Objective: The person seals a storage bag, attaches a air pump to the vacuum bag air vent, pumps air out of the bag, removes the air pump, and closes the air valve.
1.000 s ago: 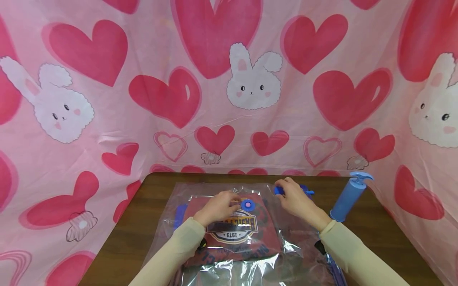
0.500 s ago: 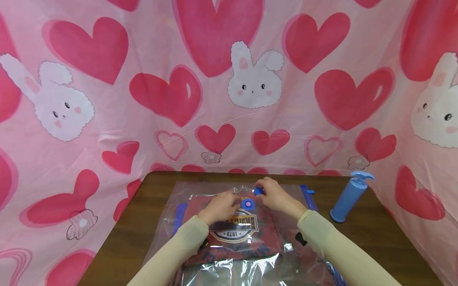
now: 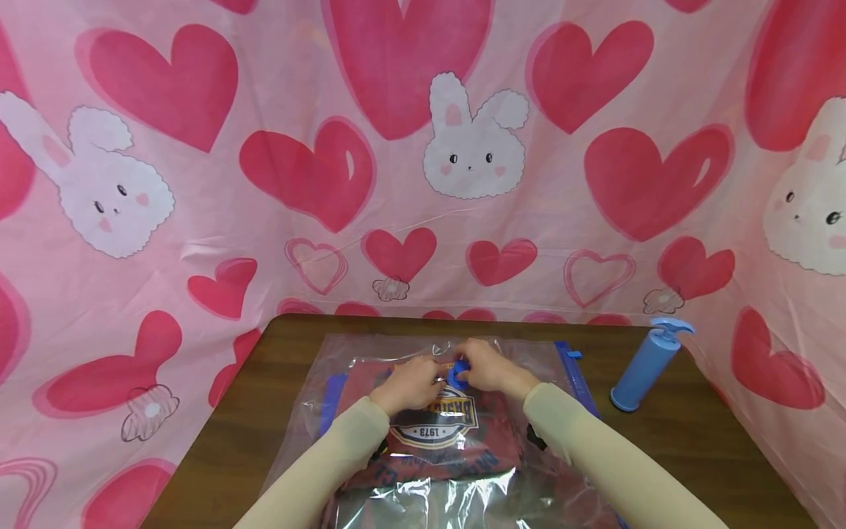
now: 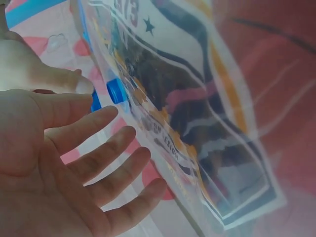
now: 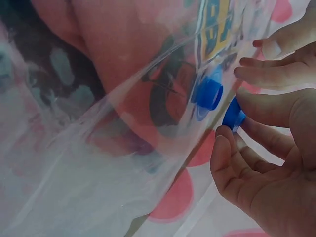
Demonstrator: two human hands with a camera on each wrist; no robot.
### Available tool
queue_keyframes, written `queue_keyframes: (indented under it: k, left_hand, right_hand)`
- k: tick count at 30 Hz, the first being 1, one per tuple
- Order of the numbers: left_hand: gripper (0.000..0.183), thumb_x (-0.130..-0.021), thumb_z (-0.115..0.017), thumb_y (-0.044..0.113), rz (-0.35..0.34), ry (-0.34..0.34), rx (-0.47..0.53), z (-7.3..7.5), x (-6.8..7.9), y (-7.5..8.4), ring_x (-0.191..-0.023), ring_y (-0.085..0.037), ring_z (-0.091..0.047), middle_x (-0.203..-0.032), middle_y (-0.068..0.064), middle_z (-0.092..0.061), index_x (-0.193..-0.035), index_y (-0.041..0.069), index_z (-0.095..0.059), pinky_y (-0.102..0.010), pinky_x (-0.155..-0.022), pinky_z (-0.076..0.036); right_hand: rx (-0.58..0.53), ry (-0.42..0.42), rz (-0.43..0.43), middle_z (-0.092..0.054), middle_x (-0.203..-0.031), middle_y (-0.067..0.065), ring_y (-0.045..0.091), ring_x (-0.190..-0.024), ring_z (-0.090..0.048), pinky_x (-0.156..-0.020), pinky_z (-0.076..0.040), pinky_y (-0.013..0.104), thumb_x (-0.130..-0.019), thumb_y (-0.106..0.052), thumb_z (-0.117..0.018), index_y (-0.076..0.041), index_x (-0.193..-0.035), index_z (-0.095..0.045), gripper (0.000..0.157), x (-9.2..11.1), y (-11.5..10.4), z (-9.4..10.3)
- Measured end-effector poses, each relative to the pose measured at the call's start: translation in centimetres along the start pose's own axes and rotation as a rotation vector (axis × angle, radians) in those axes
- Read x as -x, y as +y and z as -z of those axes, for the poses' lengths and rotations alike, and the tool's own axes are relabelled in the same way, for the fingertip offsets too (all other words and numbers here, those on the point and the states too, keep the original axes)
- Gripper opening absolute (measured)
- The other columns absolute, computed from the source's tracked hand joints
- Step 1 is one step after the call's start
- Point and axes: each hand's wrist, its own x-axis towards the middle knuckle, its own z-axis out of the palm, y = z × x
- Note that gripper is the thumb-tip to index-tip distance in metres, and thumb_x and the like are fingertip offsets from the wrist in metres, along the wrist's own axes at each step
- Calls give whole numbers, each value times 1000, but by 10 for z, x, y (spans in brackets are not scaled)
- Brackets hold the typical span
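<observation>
A red folded garment (image 3: 492,437) with a "1973" print lies inside a clear plastic vacuum storage bag (image 3: 562,470). On the bag's upper face sits a round blue valve (image 5: 210,94). My right hand (image 3: 489,365) pinches a small blue valve cap (image 5: 233,116) between thumb and fingertips, close beside the valve and slightly apart from it in the right wrist view. My left hand (image 3: 413,383) hovers on the valve's other side. Its fingers (image 4: 106,160) are loosely bent and hold nothing.
A blue hand pump (image 3: 644,367) stands at the right of the brown wooden table (image 3: 218,441). Along the bag's right edge runs a blue zip strip (image 3: 573,371) with a slider. A pink heart-and-rabbit cloth (image 3: 396,198) hangs behind and at both sides.
My right hand has moved left with the cap, from near the bag's right edge to beside the valve. My left hand has stayed almost in place.
</observation>
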Motion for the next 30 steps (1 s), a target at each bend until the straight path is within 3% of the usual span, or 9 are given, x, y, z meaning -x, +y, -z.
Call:
queue_keyframes:
  k: [6,13,23,30]
  left_hand:
    - [26,-101,-67,17,-2,33,1,1,1,1,-109,-22,-65,-123,-6,-72,-125,14,-79,-48,-89,-57]
    - [22,-101,-69,17,-9,56,20,1,0,2,-95,-17,-62,-110,-3,-71,-120,14,-80,-43,-79,-56]
    - [28,-102,-67,19,6,36,33,-1,1,2,-114,-23,-65,-130,-6,-69,-127,15,-78,-59,-86,-57]
    - [26,-102,-67,19,-11,46,44,0,0,1,-102,-18,-63,-123,-3,-71,-124,16,-79,-55,-81,-57]
  right_hand:
    - [12,-70,-29,-69,-93,6,23,-89,-63,-88,-58,46,-88,-1,-83,-1,-106,-75,19,-4,2,-5]
    - [21,-65,8,-69,-95,10,28,-93,-65,-89,-57,49,-83,4,-83,1,-105,-74,24,-3,3,-9]
    - [52,-81,47,-70,-100,13,34,-101,-66,-94,-55,52,-81,6,-83,4,-107,-74,28,-3,4,-12]
    - [86,-86,34,-70,-98,14,32,-97,-67,-90,-57,50,-81,5,-83,4,-104,-75,24,-5,0,-10]
